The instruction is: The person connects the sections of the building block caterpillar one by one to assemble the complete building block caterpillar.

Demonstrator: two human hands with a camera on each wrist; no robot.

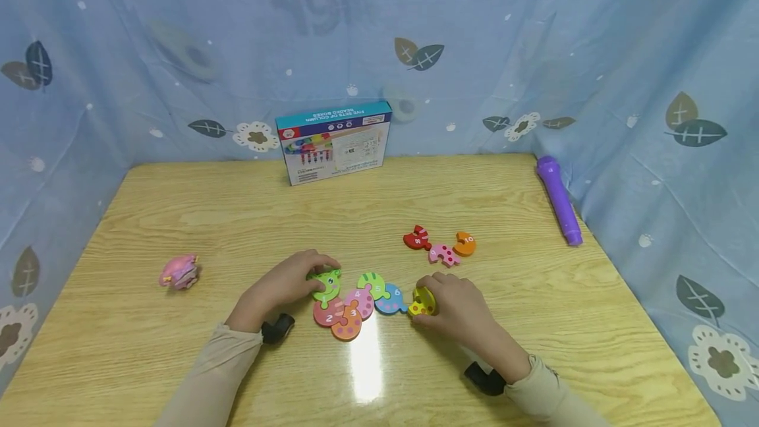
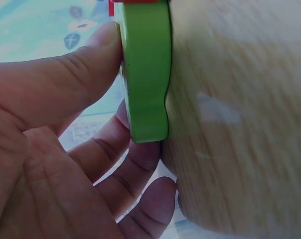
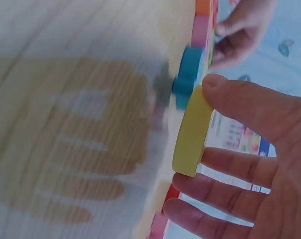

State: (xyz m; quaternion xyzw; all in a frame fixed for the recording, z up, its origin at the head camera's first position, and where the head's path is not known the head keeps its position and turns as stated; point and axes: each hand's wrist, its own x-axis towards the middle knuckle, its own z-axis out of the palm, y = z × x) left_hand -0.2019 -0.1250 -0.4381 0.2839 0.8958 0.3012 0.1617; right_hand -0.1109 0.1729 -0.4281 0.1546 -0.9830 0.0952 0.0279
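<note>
My left hand [image 1: 289,283] holds the green face piece [image 1: 327,286] of a number caterpillar puzzle, thumb on top and fingers at its edge. From it runs a curved row: a red 2 [image 1: 325,314], an orange 3 [image 1: 344,330], a pink 4 [image 1: 362,308], a green 5 [image 1: 369,281] and a blue 6 [image 1: 389,300]. At the row's right end, my right hand [image 1: 459,303] pinches a yellow spotted piece [image 1: 421,304] right beside the blue one's knob. The right wrist view shows the yellow piece [image 3: 193,137] tilted between thumb and fingers; its number is hidden.
Beyond my right hand lie a red 8 piece [image 1: 418,238], a pink 9 piece [image 1: 444,254] and an orange 10 piece [image 1: 465,244]. A cardboard box [image 1: 337,143] stands at the back. A pink toy [image 1: 179,272] is at left, a purple microphone-shaped stick [image 1: 560,201] at the right edge.
</note>
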